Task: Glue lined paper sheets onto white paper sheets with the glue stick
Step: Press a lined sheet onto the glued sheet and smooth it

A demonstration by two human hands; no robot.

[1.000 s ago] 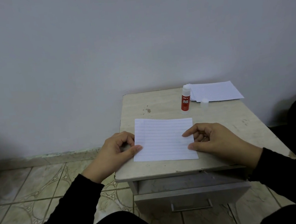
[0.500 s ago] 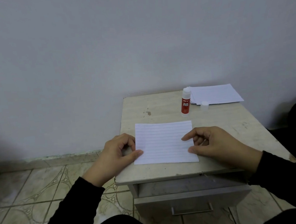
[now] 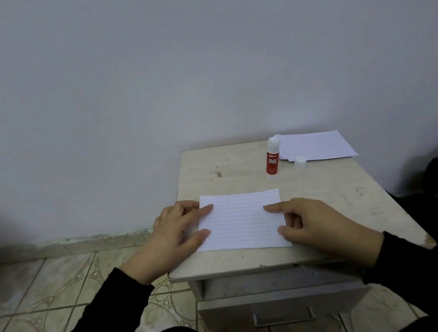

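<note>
A lined sheet [image 3: 242,221] lies flat near the front of the small table [image 3: 239,169]. The left hand [image 3: 177,232] presses its left edge with straight index finger and thumb; the right hand [image 3: 317,222] presses its right edge the same way. The uncapped glue stick [image 3: 272,158] stands upright farther back, its cap [image 3: 300,162] just right of it, beside a paper stack [image 3: 317,145] at the far right corner.

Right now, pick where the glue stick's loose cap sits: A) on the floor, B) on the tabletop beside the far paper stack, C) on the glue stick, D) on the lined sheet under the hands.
B: the cap stands on the tabletop against the paper stack, right of the uncapped glue stick.
</note>
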